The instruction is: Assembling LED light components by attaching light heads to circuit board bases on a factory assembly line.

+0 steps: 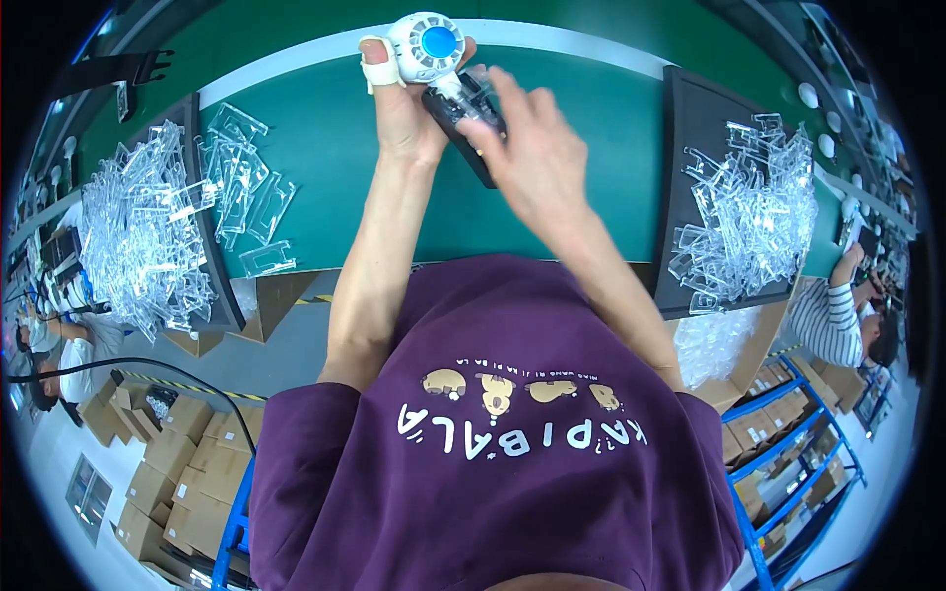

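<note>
Above the green bench I hold a small handheld fan with a round white head (415, 61), a blue disc in its middle and a dark handle (477, 158). My left hand (406, 123) is closed around it from below, and a white wrap covers its thumb. My right hand (537, 148), partly smeared by motion, has its thumb and fingers on either side of the dark handle. Something clear and shiny shows there, between the fan's head and those fingers; its shape cannot be made out.
A dark tray heaped with clear plastic parts (148, 231) stands on the left, with several loose clear parts (241, 182) beside it. Another dark tray (680, 177) on the right holds a similar heap. Cardboard boxes (187, 473) and a blue rack (788, 473) stand behind me; people sit at both sides.
</note>
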`<act>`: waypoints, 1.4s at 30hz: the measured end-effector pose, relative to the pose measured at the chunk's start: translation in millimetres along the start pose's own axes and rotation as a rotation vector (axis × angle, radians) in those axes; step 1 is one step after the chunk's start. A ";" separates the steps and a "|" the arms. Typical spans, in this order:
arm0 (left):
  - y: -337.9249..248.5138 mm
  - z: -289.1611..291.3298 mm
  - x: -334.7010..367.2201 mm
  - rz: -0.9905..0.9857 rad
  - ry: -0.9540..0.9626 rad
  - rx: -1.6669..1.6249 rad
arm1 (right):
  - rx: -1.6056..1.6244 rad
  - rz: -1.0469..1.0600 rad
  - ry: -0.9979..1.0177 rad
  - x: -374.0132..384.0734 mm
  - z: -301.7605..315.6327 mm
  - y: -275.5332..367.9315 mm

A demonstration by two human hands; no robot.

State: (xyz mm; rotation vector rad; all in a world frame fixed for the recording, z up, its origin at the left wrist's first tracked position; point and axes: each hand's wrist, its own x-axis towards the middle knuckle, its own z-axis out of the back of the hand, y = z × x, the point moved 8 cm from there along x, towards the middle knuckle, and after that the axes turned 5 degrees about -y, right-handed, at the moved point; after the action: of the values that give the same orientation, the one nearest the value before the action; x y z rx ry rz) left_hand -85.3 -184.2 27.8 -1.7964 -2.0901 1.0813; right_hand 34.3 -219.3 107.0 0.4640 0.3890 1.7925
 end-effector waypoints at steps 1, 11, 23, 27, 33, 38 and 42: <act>-1.5 -6.1 -2.2 -0.016 0.000 0.023 | -0.005 -0.002 -0.002 -0.7 -3.9 1.3; -3.3 -50.1 -11.5 0.060 0.126 -0.105 | 0.239 0.029 -0.117 -8.8 -8.5 -15.3; 16.1 -17.7 -35.4 0.070 -0.026 0.356 | 0.601 -0.103 -0.058 -1.2 6.9 -49.5; 4.6 -45.4 -58.1 -0.311 0.026 0.478 | 1.222 -0.813 -0.229 -12.9 -39.9 -112.6; -17.7 -45.2 -73.1 -0.795 -0.227 0.764 | 1.333 -0.648 -0.229 18.6 -38.1 -66.7; -14.3 -4.1 -9.9 -0.383 -0.221 0.416 | 1.074 -0.498 -0.002 130.0 -133.2 -126.1; -105.9 87.9 -116.4 -0.848 -0.660 1.332 | 0.644 -0.467 -0.139 223.4 -127.3 -142.0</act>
State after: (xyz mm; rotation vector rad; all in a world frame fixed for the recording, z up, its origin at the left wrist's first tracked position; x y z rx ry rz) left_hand -188.7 -326.6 66.7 0.0673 -1.2969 2.0598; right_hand 35.9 30.2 -47.8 0.8593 0.9040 1.1486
